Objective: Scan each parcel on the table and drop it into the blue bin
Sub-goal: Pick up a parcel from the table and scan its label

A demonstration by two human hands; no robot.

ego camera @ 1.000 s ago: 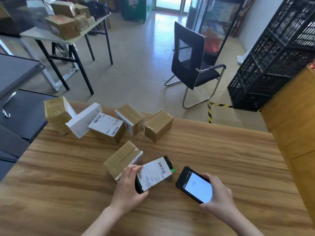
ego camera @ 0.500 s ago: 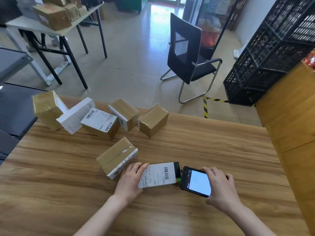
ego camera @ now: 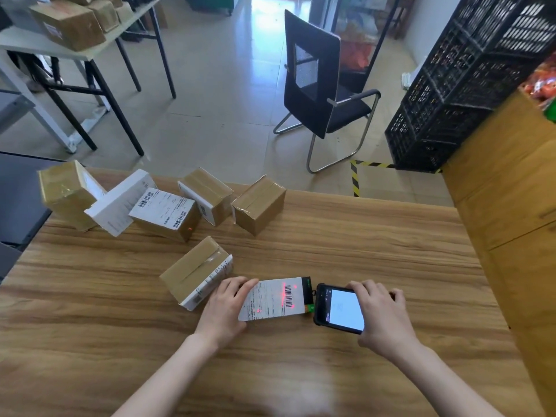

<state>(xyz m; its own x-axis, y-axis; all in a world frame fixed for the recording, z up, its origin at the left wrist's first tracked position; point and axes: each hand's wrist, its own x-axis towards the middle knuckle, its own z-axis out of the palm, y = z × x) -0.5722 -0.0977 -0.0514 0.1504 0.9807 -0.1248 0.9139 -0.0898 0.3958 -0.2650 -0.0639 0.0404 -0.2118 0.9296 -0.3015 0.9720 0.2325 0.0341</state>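
Parcel point(ego camera: 275, 299) at lower centre, label up, pinned by my left hand point(ego camera: 224, 311); right hand point(ego camera: 380, 319) grips scanner point(ego camera: 338, 308) alongside. Bare tabletop point(ego camera: 376, 242) lies rightward. Red scan-light crosses the barcode; print unreadable.

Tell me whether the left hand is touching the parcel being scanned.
Touching. The head view shows the left hand with its fingers lying over the labelled parcel's left end.

Parcel-sorting office, taped boxes point(ego camera: 258, 204) on wooden table point(ego camera: 361, 251), stacked black crates point(ego camera: 469, 73), office chair point(ego camera: 319, 82)
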